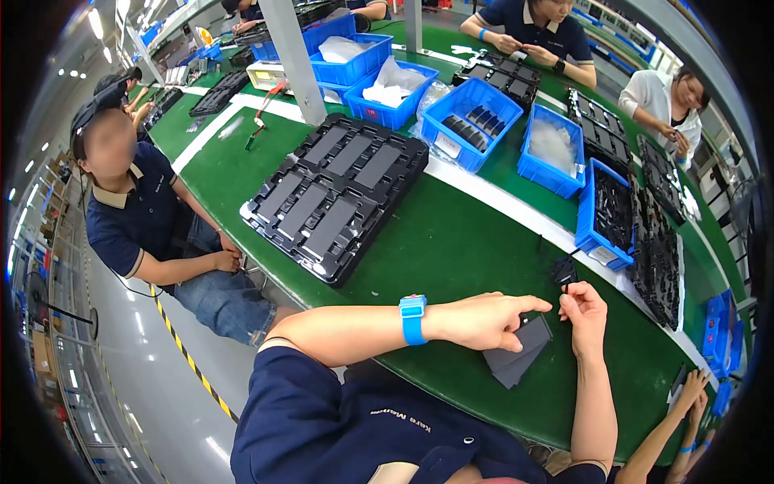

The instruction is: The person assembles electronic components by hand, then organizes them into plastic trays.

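Note:
My left hand, with a blue wrist strap, lies over several dark grey flat rectangular plates, fanned out near the table's front edge. Its index finger stretches to the right along the top plate; the thumb presses on that plate and the other fingers curl out of sight. Just right of it my right hand is raised, thumb and fingers pinched together at a small black part with thin strands sticking out. Exactly where the fingers meet this part is hard to make out.
Left on the green table sits a black moulded tray holding grey plates. Blue bins of black parts and plastic bags line the middle. More trays stand right. A seated person is left; a co-worker's arms reach in lower right.

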A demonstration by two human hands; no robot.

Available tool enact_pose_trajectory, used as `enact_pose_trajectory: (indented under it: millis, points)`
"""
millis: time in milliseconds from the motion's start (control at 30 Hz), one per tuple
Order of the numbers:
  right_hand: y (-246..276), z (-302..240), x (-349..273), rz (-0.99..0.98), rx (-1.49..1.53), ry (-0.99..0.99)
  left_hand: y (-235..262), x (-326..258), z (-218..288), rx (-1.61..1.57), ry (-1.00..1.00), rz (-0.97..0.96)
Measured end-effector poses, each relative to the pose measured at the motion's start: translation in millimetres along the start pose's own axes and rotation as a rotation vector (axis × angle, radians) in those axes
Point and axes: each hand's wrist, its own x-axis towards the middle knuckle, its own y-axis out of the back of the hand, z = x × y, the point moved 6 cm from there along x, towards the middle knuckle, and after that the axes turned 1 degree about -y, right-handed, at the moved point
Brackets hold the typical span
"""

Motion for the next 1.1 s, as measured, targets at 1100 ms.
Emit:
enact_pose_trajectory:
  millis: [1100]
  points:
    - [-29,-13,-5,-0.043,0.29,-0.095,14,7,3,0.668,-0.171,0.503]
